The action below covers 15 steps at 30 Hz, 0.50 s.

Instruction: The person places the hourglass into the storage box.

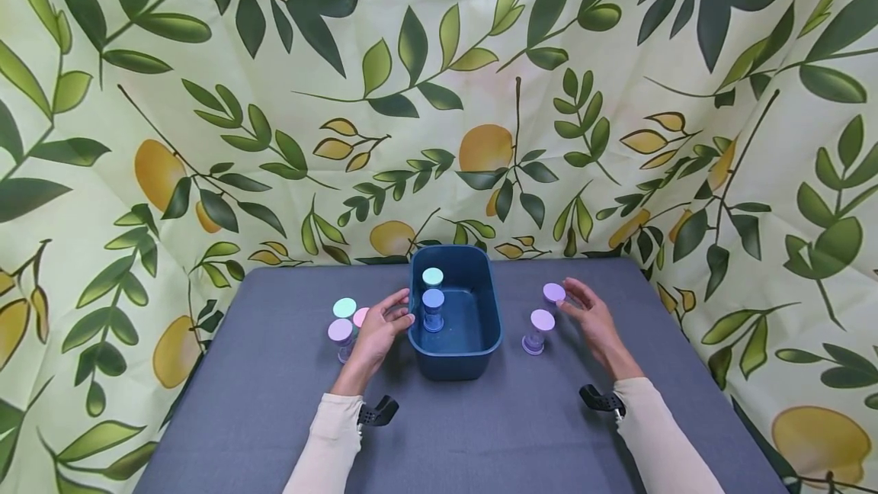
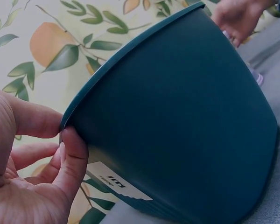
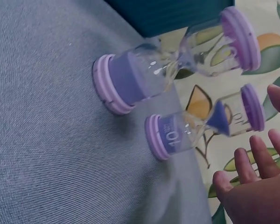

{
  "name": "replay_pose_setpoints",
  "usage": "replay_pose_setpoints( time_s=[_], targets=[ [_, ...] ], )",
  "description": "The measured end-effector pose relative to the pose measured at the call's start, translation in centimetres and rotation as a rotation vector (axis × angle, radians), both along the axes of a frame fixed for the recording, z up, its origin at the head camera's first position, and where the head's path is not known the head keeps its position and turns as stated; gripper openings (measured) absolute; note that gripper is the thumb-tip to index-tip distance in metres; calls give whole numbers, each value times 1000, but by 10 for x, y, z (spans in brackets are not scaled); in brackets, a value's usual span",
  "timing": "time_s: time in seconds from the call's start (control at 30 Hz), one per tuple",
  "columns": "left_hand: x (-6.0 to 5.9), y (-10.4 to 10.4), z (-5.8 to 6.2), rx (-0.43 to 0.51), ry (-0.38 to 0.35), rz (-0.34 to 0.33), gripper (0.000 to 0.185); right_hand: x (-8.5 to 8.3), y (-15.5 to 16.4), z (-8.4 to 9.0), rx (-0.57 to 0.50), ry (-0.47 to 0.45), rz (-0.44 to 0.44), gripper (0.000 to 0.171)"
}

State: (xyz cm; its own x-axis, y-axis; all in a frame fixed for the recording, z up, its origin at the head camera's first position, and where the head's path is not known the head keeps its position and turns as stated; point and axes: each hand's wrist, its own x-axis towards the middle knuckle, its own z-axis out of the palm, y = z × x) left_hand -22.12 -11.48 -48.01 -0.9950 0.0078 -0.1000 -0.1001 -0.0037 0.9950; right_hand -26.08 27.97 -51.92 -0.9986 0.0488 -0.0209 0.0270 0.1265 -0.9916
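The left hand [image 1: 379,332] pinches the rim of the dark teal plastic tub [image 1: 480,341] between thumb and fingertips [image 2: 73,154], at the tub's left wall; the right hand [image 1: 593,321] is released, fingers spread and relaxed, holding nothing, just beside the farther of two lilac-capped sand timers.

The grey cloth-covered table [image 1: 274,402] carries everything, backed by a pale drape printed with lemons and green leaves [image 1: 206,97]. The tub stands near the table's middle, toward the back edge, with a white label [image 2: 119,181] on its outer wall. Inside it stand two sand timers, one with a blue cap [image 1: 433,298] and behind it one with a mint-green cap [image 1: 433,276]. Right of the tub, the nearer lilac sand timer [image 1: 539,330] and the farther one [image 1: 553,293] stand upright, apart from each other. Left of the tub, beside the left hand, a cluster of three timers stands: mint-capped [image 1: 344,308], pink-capped [image 1: 360,316] and lilac-capped [image 1: 340,332].
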Motion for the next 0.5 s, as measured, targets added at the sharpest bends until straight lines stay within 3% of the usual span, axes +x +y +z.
replay_pose_setpoints(
  time_s=[0.27,0.5],
  targets=[
    [0,0,0,-34,-12,3,53,-8,0,-14,18,-49,4,70],
    [0,-1,-1,-39,-8,2,52,-12,-3,-23,-8,-19,-12,64]
  ],
)
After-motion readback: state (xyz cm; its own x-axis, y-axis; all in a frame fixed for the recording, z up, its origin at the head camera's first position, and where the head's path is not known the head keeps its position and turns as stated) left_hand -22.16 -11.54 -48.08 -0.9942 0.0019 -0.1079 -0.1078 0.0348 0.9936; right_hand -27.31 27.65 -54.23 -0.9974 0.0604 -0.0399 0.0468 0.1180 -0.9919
